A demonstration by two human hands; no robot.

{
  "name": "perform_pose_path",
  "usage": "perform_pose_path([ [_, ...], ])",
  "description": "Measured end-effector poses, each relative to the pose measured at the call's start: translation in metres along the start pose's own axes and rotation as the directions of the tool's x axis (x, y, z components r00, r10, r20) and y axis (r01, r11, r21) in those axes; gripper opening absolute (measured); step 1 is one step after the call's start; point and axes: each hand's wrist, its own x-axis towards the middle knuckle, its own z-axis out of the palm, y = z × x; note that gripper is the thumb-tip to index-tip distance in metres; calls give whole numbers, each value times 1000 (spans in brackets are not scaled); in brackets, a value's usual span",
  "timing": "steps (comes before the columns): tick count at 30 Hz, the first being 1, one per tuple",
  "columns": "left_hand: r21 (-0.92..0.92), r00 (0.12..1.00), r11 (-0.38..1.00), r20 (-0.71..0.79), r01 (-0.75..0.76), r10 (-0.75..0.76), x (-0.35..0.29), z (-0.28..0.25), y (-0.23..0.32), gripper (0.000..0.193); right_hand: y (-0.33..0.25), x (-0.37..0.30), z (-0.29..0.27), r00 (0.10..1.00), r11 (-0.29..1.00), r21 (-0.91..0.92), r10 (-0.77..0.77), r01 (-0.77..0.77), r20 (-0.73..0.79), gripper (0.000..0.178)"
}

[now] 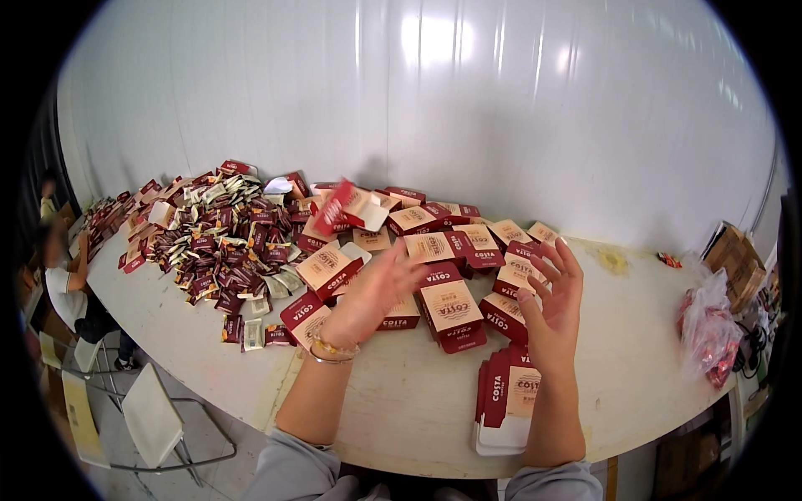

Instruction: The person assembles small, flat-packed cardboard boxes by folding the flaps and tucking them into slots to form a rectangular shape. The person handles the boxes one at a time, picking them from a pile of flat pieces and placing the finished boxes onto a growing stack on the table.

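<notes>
Cardboard boxes (452, 305): They lay in a loose heap on the pale surface (401, 434), in front of both hands and toward the wall (518, 108); they were dark red and cream, and most looked folded into shape.
Left hand (376, 296): It was free, with the fingers stretched and blurred, above the near boxes; I saw nothing in its grasp, and I could not tell whether the fingertips touched a box.
Right hand (555, 313): It was also free, the thumb apart and the fingers half bent, with nothing between them.
Tilted box (338, 210): It was blurred, with a white flap open, above the back of the heap; whether it rested on the others was not clear.
Flat cartons (496, 397): They lay stacked beside the right wrist, white flaps toward the person.
Wrapped sachets (238, 250): They made a wide pile at the left of the boxes.
Box walls: I judged them thin, light and fairly stiff, easy to dent under a strong squeeze; the printed faces could be a little slippery.
Box edges: A gentle hold across two opposite narrow sides, near the corners, seemed the best; the open flap looked too weak for carrying.
</notes>
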Motion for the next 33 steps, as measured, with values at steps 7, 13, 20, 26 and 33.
perform_pose_path([
  [7, 770, 788, 405, 592, -493, -166, -26, 68, -110, 82, 1, 6, -13, 996, 995, 87, -41, 48, -78, 58],
  [13, 657, 623, 164, 752, -736, -217, -60, 110, -175, 79, -7, 4, -24, 991, 995, 66, -65, 74, -118, 56],
  [20, 647, 578, 144, 743, -748, -337, -70, 117, -163, 54, -11, 2, -32, 987, 990, 67, -115, 123, -112, 56],
  [26, 757, 746, 43, 628, -651, 222, -33, 96, -78, 28, -25, 0, -43, 983, 985, 47, -163, 167, -90, 46],
  [33, 755, 652, 333, 161, -565, 741, -21, 35, -1, 17, -23, 1, -37, 811, 962, 194, 45, -193, 583, 77],
])
